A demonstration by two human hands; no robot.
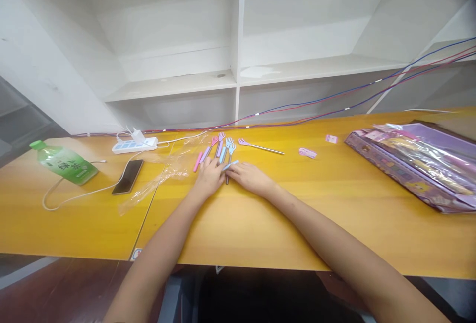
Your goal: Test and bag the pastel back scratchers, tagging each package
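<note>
Several small back scratchers with hand-shaped heads lie in a group at the middle of the table, among them a pink one (pixel 214 141), a purple one (pixel 221 137) and a light blue one (pixel 231 148). My left hand (pixel 210 178) rests over their lower ends, its fingers curled and partly hidden. Close beside it, my right hand (pixel 251 177) has its fingertips closed on a light blue handle (pixel 230 165). A metal rod (pixel 227 180) shows between both hands. Farther right lies a purple-headed back scratcher (pixel 262 148) with its metal shaft extended. A pink handle (pixel 198 162) is left of the group.
Crumpled clear plastic wrap (pixel 163 176), a phone (pixel 128 176), a power strip (pixel 134 145) and a green bottle (pixel 67 163) are on the left. To the right are small pink labels (pixel 307 153) and a purple package (pixel 409 169). Cables (pixel 297 122) run along the back.
</note>
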